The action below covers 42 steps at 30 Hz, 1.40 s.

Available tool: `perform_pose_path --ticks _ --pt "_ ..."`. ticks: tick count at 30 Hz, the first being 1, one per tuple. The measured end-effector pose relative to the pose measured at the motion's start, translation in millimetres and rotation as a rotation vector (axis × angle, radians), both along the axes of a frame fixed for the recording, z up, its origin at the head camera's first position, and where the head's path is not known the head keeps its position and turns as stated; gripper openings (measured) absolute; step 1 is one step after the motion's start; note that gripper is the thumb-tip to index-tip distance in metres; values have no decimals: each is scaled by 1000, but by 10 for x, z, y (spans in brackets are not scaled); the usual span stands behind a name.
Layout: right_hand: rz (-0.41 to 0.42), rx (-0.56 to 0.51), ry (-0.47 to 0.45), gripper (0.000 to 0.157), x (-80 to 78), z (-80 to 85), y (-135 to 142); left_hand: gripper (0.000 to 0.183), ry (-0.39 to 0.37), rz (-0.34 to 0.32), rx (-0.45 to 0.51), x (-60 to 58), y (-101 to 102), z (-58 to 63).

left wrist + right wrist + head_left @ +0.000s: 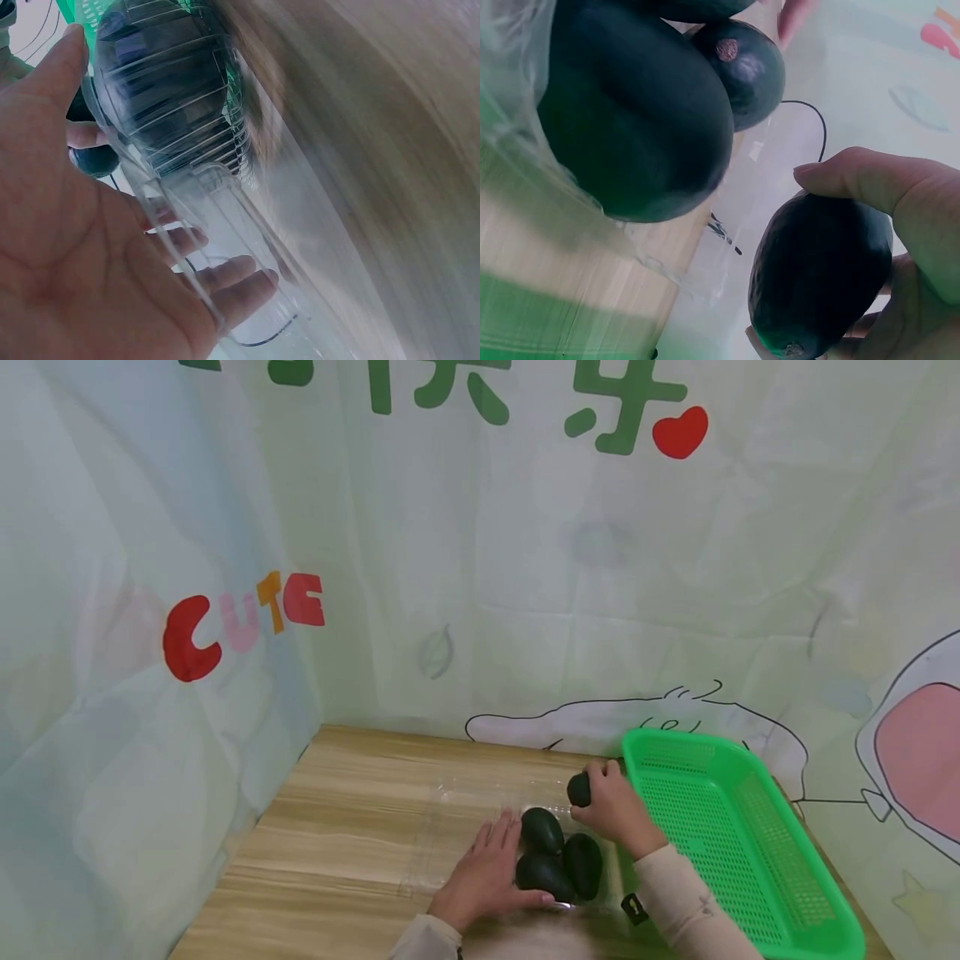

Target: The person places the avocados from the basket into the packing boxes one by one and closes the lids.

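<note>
My right hand [611, 806] grips a dark green avocado [579, 790] above the back right of a clear plastic clamshell box [442, 827]. In the right wrist view the thumb lies along one side of that avocado [821, 274] and the fingers are behind it. Three more dark avocados [542, 831] sit together in the box's right half. My left hand [483, 872] rests against the box with its fingers spread and its thumb along the front edge. Through the clear plastic in the left wrist view, the left fingertips [251, 292] show.
A green plastic basket [708, 827] with a perforated bottom stands to the right, beside the right forearm. A small black tag [634, 908] lies near the box's front right corner. Printed cloth [525, 610] hangs behind and left of the wooden table [337, 827].
</note>
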State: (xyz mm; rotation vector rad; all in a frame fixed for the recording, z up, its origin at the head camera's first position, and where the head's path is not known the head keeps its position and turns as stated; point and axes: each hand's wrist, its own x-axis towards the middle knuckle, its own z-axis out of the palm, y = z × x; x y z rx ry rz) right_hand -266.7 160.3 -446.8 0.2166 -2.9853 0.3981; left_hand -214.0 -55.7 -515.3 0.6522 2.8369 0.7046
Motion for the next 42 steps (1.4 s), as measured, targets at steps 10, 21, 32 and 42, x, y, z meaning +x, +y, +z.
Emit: perform_pose_path --ticks 10,21,32,42 --pt "-11 27 -32 62 -7 -91 -87 120 10 -8 -22 -7 7 6" --pt "0 59 -57 61 13 -210 -138 119 11 -11 -14 -3 8 4" --pt "1 41 -57 60 25 -239 -157 119 0 -7 1 -1 4 4" --pt "-33 82 -81 58 17 -251 -155 120 10 -7 2 6 1 19"
